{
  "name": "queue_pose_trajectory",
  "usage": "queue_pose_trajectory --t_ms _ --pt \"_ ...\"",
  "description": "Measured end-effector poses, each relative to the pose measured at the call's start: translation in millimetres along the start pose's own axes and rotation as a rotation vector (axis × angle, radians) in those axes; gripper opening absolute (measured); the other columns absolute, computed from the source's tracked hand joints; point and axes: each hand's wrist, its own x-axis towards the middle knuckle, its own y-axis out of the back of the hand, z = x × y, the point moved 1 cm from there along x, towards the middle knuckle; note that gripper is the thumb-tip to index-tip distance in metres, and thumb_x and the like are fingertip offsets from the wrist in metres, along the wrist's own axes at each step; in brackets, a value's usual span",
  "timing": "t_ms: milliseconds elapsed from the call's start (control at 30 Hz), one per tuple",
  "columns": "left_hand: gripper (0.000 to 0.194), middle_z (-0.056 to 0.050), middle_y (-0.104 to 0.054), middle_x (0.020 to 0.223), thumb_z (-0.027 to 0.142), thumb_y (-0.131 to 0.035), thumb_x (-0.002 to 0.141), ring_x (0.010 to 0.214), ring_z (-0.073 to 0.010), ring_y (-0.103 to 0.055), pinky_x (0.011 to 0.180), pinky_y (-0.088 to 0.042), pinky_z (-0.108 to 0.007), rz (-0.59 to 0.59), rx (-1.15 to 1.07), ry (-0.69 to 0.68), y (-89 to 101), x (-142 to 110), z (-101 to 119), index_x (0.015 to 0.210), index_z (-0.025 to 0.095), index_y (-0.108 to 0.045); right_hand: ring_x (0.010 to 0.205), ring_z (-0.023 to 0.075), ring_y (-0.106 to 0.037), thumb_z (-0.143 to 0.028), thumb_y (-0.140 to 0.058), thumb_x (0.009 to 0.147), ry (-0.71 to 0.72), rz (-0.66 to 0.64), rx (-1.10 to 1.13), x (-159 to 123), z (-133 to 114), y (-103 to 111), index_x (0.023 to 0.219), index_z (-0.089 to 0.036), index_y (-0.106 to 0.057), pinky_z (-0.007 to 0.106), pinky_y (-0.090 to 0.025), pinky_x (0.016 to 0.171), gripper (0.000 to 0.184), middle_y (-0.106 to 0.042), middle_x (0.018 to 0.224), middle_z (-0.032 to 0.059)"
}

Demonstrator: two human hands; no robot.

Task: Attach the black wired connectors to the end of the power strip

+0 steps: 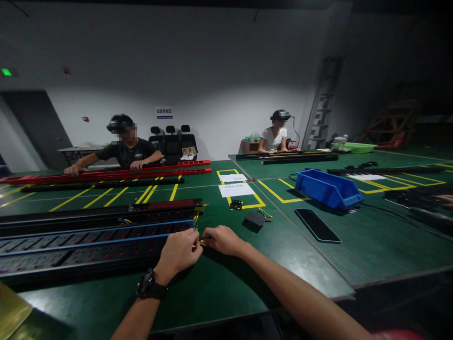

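Left hand and right hand meet nearly tip to tip, each, as far as I can make out, pinching a thin yellow wire whose ends I lose behind the fingers. It sits beside the right end of a long black red-dotted strip, partly covered by the left hand and cut off at my view's left edge. Beyond the right hand, a small black box trails wires too fine to trace. Farther right, a blue plastic bin mostly hides its inside from me.
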Motion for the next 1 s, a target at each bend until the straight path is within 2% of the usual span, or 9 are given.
queue_pose_trajectory --t_ms 433,1000 --pt "0.013 -0.006 -0.069 0.088 0.025 -0.052 0.09 0.081 -0.0198 -0.065 0.068 -0.041 -0.03 0.015 0.007 0.008 -1.6 -0.5 -0.3 0.083 0.02 -0.061 0.076 0.0176 -0.067 -0.042 -0.063 0.096 -0.011 -0.007 -0.01 1.6 0.9 -2.3 0.108 -0.027 -0.073 0.024 -0.035 0.063 0.022 -0.074 0.085 0.0028" --pt "0.014 -0.005 -0.068 0.087 0.026 -0.05 0.091 0.078 -0.0206 -0.064 0.065 -0.037 -0.03 0.013 0.023 -0.01 -1.8 -0.8 -0.8 0.082 0.021 -0.059 0.076 0.0167 -0.066 -0.041 -0.063 0.097 0.011 0.004 -0.001 0.2 0.3 -1.0 0.106 -0.026 -0.073 0.024 -0.034 0.063 0.02 -0.073 0.083 0.0022"
